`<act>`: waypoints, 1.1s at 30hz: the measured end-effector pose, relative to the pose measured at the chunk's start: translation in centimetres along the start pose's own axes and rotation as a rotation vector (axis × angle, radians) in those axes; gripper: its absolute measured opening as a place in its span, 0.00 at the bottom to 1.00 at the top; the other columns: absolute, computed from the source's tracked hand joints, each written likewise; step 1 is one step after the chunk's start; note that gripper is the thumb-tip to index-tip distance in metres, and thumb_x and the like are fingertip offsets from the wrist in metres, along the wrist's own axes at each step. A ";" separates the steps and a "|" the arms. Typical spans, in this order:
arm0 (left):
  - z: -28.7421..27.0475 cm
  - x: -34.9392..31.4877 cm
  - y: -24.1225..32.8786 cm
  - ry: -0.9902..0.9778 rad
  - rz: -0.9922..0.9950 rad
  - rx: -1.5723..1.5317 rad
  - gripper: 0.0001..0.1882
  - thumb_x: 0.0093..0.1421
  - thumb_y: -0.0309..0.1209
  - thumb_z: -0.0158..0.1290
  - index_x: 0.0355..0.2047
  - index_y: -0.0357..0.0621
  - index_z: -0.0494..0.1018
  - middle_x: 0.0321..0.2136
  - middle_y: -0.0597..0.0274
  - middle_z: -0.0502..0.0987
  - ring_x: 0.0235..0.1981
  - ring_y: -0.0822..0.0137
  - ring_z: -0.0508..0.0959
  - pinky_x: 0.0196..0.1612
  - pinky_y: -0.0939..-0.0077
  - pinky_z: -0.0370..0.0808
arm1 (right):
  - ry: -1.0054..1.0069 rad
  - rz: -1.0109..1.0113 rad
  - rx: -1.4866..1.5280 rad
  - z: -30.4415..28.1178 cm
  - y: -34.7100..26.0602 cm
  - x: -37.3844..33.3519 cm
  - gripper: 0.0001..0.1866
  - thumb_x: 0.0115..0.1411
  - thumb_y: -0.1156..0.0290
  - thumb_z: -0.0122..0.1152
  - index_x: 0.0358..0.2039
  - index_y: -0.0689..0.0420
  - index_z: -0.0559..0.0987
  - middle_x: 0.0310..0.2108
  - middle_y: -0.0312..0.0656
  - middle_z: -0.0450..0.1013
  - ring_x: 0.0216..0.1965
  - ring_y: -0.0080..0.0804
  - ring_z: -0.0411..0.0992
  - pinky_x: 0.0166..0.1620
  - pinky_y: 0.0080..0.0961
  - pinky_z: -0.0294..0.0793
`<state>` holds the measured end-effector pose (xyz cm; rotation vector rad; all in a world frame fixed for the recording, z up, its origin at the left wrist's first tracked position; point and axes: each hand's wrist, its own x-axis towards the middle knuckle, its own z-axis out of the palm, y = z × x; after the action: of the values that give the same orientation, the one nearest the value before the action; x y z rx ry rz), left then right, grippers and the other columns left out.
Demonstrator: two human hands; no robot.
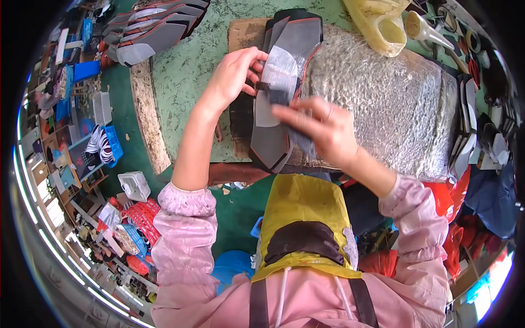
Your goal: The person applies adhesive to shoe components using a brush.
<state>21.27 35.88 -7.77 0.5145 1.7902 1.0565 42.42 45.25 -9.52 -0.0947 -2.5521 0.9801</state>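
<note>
A stack of grey shoe-upper pieces (301, 41) with red edging lies on the bench before me. On it are a shiny pale oval patch (281, 66) and a light grey piece (266, 113). My left hand (236, 76) is at the left edge of the pale patch, its fingers bent and apart, fingertips close against it. My right hand (325, 128), smeared by motion, is closed around a dark tool that looks like a hammer (280, 96). The tool's head hangs over the lower end of the patch, hiding part of it; whether it touches cannot be told.
A board wrapped in wrinkled clear film (383, 104) covers the right of the green bench (183, 93). More shoe pieces are stacked at the far left (156, 33) and right edge (465, 126). A yellowed plastic container (380, 27) stands at the back right.
</note>
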 end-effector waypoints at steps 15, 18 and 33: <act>-4.8 -5.9 -4.6 -0.128 0.473 -1.353 0.30 0.63 0.49 0.33 0.59 0.43 0.62 0.57 0.57 0.66 0.60 0.48 0.62 0.61 0.45 0.56 | 0.152 0.491 0.380 -1.4 1.0 -0.9 0.16 0.55 0.83 0.55 0.44 0.57 0.78 0.27 0.37 0.66 0.24 0.22 0.62 0.27 0.17 0.61; -8.8 -6.9 -4.3 0.038 0.505 -1.093 0.20 0.65 0.39 0.39 0.54 0.44 0.66 0.50 0.61 0.72 0.50 0.57 0.72 0.55 0.54 0.67 | 0.167 0.468 0.353 -1.5 1.1 -0.8 0.16 0.55 0.84 0.56 0.44 0.58 0.79 0.28 0.36 0.67 0.24 0.21 0.62 0.27 0.16 0.61; -33.0 -1.1 -11.9 0.765 0.103 -0.966 0.06 0.53 0.20 0.53 0.27 0.47 0.70 0.23 0.63 0.72 0.25 0.66 0.73 0.33 0.67 0.74 | 0.348 0.701 0.634 -6.2 3.2 0.9 0.11 0.60 0.79 0.53 0.43 0.60 0.77 0.26 0.31 0.66 0.19 0.12 0.57 0.22 0.12 0.55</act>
<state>-6.19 14.38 -11.70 -0.4602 1.5732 2.1883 43.81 51.75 -7.18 -0.9223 -1.7931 1.7883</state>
